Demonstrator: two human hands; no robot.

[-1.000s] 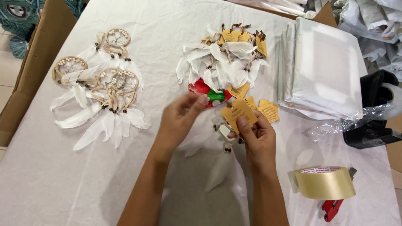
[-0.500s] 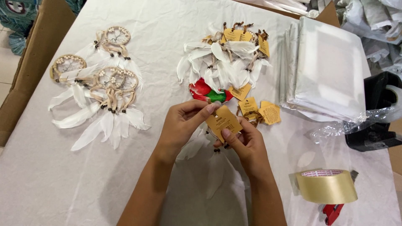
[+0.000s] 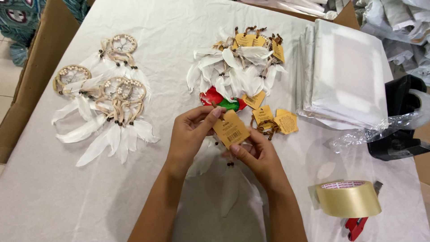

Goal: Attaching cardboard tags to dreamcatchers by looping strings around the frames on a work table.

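Note:
Both hands meet over the middle of the white-covered table (image 3: 179, 54). My left hand (image 3: 190, 134) pinches the top edge of a yellow paper tag (image 3: 231, 129) between thumb and forefinger. My right hand (image 3: 260, 154) holds the tag's lower edge, with a white-feathered dreamcatcher (image 3: 224, 179) hanging under the hands, mostly hidden by them. Just beyond the fingers lie a red and green feathered piece (image 3: 219, 99) and loose yellow tags (image 3: 277, 118).
A pile of tagged white-feather dreamcatchers (image 3: 242, 62) lies at centre back, untagged ones (image 3: 107, 94) at the left. A stack of clear plastic bags (image 3: 345, 76) sits at the right, a tape roll on a dispenser (image 3: 349, 199) at the lower right, a cardboard edge (image 3: 31, 85) on the left.
Both hands have drawn slightly toward me and left with the tag, which now faces up flat between the fingers. The piles on the table have not moved.

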